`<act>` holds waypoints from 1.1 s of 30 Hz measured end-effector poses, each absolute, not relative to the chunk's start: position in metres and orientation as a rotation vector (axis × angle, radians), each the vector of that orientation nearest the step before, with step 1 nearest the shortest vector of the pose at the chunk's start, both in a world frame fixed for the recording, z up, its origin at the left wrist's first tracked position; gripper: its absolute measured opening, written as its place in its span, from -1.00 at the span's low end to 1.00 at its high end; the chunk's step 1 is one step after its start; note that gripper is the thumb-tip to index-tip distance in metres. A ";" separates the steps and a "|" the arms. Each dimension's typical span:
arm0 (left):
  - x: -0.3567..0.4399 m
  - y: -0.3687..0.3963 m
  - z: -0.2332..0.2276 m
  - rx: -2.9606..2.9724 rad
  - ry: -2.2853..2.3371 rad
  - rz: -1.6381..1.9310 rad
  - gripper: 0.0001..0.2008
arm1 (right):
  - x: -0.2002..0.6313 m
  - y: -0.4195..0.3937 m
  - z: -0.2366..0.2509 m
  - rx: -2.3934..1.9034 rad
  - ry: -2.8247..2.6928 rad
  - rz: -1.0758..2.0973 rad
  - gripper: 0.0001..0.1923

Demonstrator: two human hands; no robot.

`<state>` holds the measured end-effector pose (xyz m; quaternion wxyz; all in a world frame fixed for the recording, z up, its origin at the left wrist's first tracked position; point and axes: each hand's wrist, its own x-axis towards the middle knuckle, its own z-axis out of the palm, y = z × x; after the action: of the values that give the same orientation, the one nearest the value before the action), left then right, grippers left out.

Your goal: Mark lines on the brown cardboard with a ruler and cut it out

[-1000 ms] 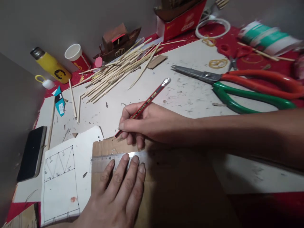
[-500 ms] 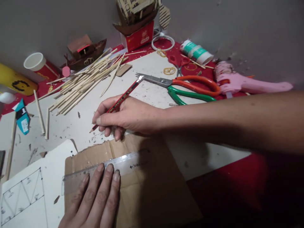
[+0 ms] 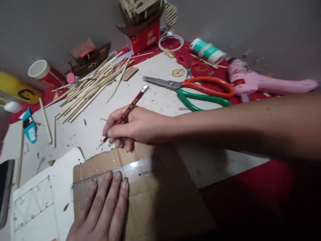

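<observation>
My left hand (image 3: 102,207) lies flat with fingers stretched out, pressing a clear plastic ruler (image 3: 135,170) onto a piece of brown cardboard (image 3: 173,204). Between the thumb and fingers of my right hand (image 3: 130,125) is a red and black pencil (image 3: 132,103). Its tip points down and left, just beyond the cardboard's torn far edge; whether it touches the table cannot be told. Under the cardboard's left side lies a white sheet (image 3: 37,214) with a drawn zigzag inside a four-sided outline.
Thin wooden sticks (image 3: 87,90) lie piled beyond my hands. Large scissors (image 3: 200,88) with orange and green handles lie beside my right forearm, near a pink glue gun (image 3: 271,82). Model boats (image 3: 87,57), a red cup (image 3: 46,73) and a dark flat device (image 3: 6,190) stand or lie around.
My right hand has come slightly nearer the cardboard, lowering the pencil a little. The view has shifted, bringing more of the dark device in at left. My left hand stays on the ruler.
</observation>
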<state>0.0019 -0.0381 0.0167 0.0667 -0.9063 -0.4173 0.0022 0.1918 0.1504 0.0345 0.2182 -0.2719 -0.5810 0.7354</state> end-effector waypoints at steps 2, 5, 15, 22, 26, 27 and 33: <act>0.004 -0.039 0.020 -2.742 -1.248 0.042 -0.41 | 0.192 0.147 0.037 -0.786 -1.664 2.051 -0.92; 0.009 -0.039 0.023 -2.733 -1.259 0.061 -0.45 | 0.188 0.142 0.040 -0.794 -1.738 2.113 -0.88; 0.015 -0.039 0.028 -2.666 -1.198 0.145 -0.50 | 0.158 0.127 0.040 -0.650 -2.170 1.794 -0.86; 0.016 -0.038 0.029 -2.658 -1.198 0.126 -0.51 | 0.151 0.124 0.038 -0.717 -2.174 1.785 -0.88; 0.016 -0.037 0.030 -2.661 -1.202 0.155 -0.50 | 0.150 0.123 0.037 -0.715 -2.176 1.791 -0.86; 0.015 -0.037 0.030 -2.665 -1.206 0.162 -0.50 | 0.150 0.123 0.037 -0.714 -2.182 1.787 -0.86; 0.015 -0.038 0.030 -2.673 -1.230 0.114 -0.51 | 0.150 0.126 0.042 -0.652 -2.274 1.751 -0.84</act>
<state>0.0152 -0.0379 0.0297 0.0984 -0.9034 -0.4155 0.0385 0.1504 0.1256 0.0422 0.0989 -0.2204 -0.7688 0.5921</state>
